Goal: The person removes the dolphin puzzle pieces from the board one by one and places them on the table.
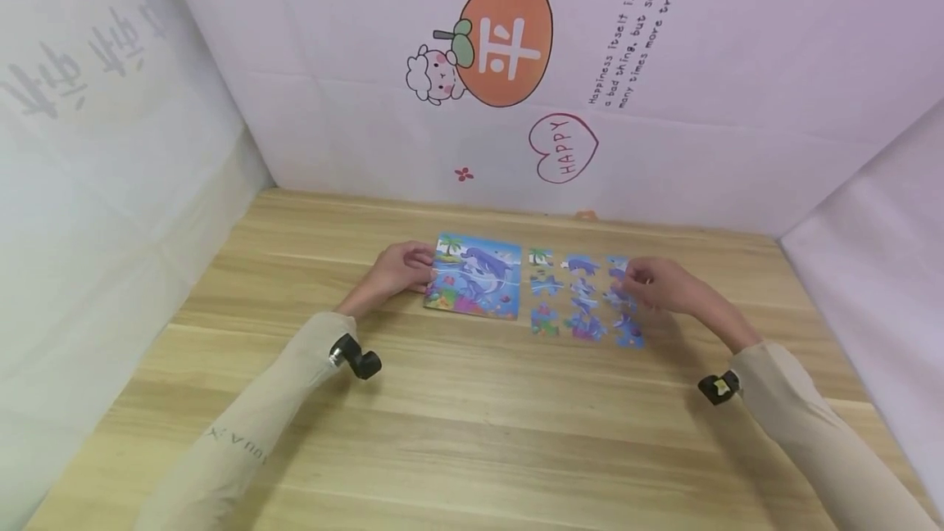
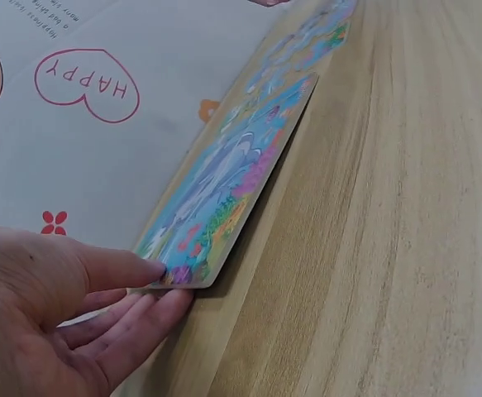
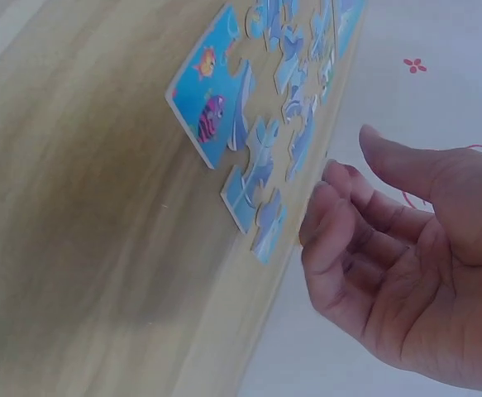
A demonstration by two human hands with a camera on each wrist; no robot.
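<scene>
A square dolphin picture board is at the middle of the wooden table. My left hand pinches its left edge, the thumb on the printed face and the fingers underneath, as the left wrist view shows. To the board's right, several loose jigsaw pieces are spread in rough rows and bear parts of a like picture. Over the right column of pieces hovers my right hand, fingers loosely curled and holding nothing. In the right wrist view, its thumb stands apart from the fingers, and a corner piece with a striped fish lies beyond them.
Behind the pieces a white printed cloth rises from the table's back edge. More white cloth hangs at the left and right. The wooden table top stretches toward me between both sleeves.
</scene>
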